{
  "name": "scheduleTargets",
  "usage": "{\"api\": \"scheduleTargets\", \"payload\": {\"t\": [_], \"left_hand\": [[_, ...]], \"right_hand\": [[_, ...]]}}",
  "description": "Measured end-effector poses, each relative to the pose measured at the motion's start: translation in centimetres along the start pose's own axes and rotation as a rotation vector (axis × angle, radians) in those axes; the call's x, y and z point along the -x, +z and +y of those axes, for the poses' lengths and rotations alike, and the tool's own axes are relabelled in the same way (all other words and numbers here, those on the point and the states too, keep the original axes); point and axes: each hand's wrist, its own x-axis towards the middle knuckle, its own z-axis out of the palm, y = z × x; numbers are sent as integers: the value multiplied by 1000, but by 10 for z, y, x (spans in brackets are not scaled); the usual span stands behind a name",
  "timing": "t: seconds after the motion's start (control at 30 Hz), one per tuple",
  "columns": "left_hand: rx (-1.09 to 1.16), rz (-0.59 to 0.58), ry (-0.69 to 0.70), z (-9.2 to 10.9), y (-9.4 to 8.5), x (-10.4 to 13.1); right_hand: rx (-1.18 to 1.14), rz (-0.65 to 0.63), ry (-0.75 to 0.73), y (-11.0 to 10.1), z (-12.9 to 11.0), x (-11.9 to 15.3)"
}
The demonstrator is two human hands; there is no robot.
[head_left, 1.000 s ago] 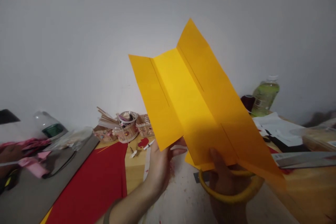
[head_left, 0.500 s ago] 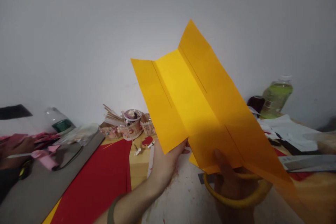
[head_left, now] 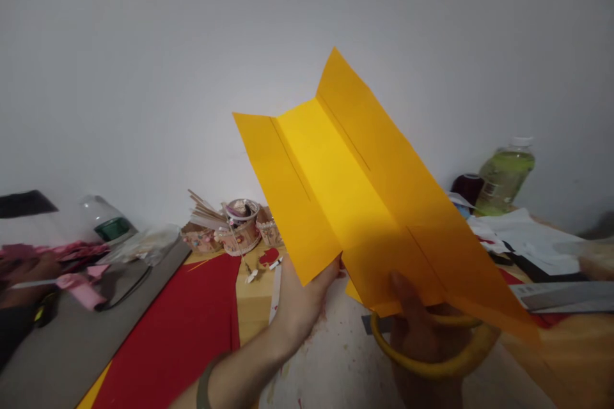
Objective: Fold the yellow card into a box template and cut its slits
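A large yellow sheet (head_left: 336, 185), creased lengthwise into panels with thin dark lines drawn on it, is held up in front of me, tilted. My left hand (head_left: 304, 300) grips its lower left edge, with the fingers partly behind the paper. At the lower edge, my right hand (head_left: 417, 319) has the thumb on the front of the sheet, and its other fingers are mostly hidden. A yellow ring-shaped handle (head_left: 432, 367) loops around my right hand.
Red sheets (head_left: 177, 339) lie left of a whitish board (head_left: 330, 364). Decorated containers (head_left: 237, 236) stand by the wall. A green-liquid bottle (head_left: 506, 179) and white papers (head_left: 542, 243) are at right. Another person's hand (head_left: 33, 278) is at far left near pink material (head_left: 81, 291).
The upper part of the yellow sheet has tipped slightly down and to the left. Both hands keep nearly the same place and grip.
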Motion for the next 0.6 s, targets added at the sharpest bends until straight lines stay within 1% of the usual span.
{"api": "scheduleTargets", "payload": {"t": [0.07,0.1,0.13,0.2,0.27,0.33,0.4,0.43,0.47,0.5,0.53,0.6], "left_hand": [[16,39,-20,0,-2,-4],[32,59,-34,-1,-3,-6],[56,74,-47,-3,-5,-8],[108,57,-49,-8,-7,-11],[155,-17,-35,-13,-8,-11],[208,-151,-44,-16,-7,-8],[243,-299,-102,-17,-3,-2],[240,-354,-140,-17,0,0],[226,-374,-175,-16,2,3],[205,-358,-201,-16,5,4],[186,-311,-215,-15,7,5],[157,-179,-210,-12,9,5]], "right_hand": [[-18,79,20,2,-7,-1],[5,93,13,2,-9,-2],[34,92,7,2,-12,-2],[39,58,11,2,-16,-4],[-17,-3,22,2,-18,-5],[-71,-23,17,3,-18,-4],[-65,-40,24,3,-14,-3],[-61,-66,44,3,-11,-2],[-60,-98,67,3,-6,-2],[-62,-135,96,3,-1,-1],[-64,-175,126,2,4,0],[-77,-250,184,2,14,0]]}}
